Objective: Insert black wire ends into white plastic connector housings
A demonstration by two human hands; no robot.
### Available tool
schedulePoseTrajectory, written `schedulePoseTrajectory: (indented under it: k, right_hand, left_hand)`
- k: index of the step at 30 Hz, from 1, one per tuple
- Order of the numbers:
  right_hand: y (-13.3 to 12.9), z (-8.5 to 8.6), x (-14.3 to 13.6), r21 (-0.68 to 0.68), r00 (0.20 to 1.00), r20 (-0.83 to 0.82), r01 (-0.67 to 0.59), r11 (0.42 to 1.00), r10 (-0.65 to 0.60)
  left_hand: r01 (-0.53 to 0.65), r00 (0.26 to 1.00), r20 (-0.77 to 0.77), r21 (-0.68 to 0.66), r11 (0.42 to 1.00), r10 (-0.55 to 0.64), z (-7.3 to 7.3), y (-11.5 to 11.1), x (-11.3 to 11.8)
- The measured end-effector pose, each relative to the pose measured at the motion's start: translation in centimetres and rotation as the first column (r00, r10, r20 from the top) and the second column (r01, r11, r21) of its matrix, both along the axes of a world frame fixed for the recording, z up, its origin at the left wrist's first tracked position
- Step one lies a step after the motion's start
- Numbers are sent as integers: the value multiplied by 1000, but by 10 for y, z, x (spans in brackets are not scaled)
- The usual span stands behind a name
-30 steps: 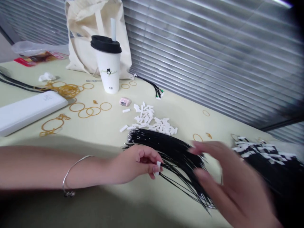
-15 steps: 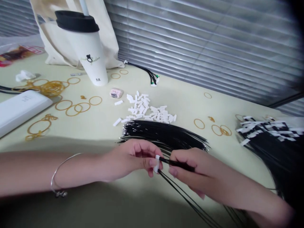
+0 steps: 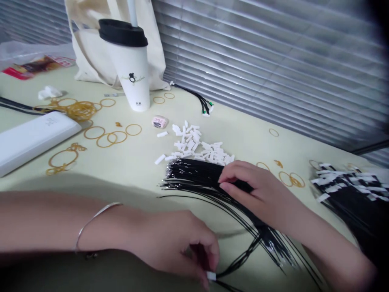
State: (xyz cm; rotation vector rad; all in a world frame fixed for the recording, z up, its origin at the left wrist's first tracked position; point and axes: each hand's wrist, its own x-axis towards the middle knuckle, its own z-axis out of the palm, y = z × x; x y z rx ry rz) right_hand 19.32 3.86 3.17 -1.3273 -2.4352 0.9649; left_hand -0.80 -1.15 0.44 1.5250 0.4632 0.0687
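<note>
My left hand (image 3: 185, 243), low in the middle, pinches a small white connector (image 3: 211, 276) with black wires running out of it to the right. My right hand (image 3: 258, 186) lies over the bundle of loose black wires (image 3: 194, 168), thumb and fingertips close together at its upper side; whether they grip any wire is hidden. Silvery tips show at the bundle's left end. Just behind it lies a pile of small white connectors (image 3: 188, 140).
A white cup (image 3: 133, 77) with black lid stands before a cloth bag (image 3: 91, 52). A white power bank (image 3: 36, 140) and rubber bands (image 3: 82, 110) lie left. Finished-looking wires with white ends (image 3: 349, 182) lie right, blinds (image 3: 273, 61) behind.
My left hand has moved down toward the near edge with the connector. My right hand has left the connector's wires and moved up over the loose bundle. The view has shifted slightly.
</note>
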Motion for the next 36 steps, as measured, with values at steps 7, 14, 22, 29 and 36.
schedulePoseTrajectory:
  k: [7,14,22,29,36]
  right_hand:
    - [20,-26,-57,50,989,54,-139,989,136]
    - [18,-38,-68,74,994,66,-87,993,82]
    - [20,-38,-60,16,999,-33,30,999,-29]
    - [15,-19,-43,-62,983,-135,117,991,-124]
    - [-19,24,-9,-164,986,-116,99,981,-119]
  left_hand:
    - [-55,991,119,-92,994,66,-7,-2,0]
    - [-21,989,143,-156,987,44,-13,-2,-1]
    - [-77,989,109,-227,971,104,-5,-1,-2]
    - [-338,940,-51,-269,902,337,-2,1,0]
    - [-683,716,-170,-376,627,677,-3,17,5]
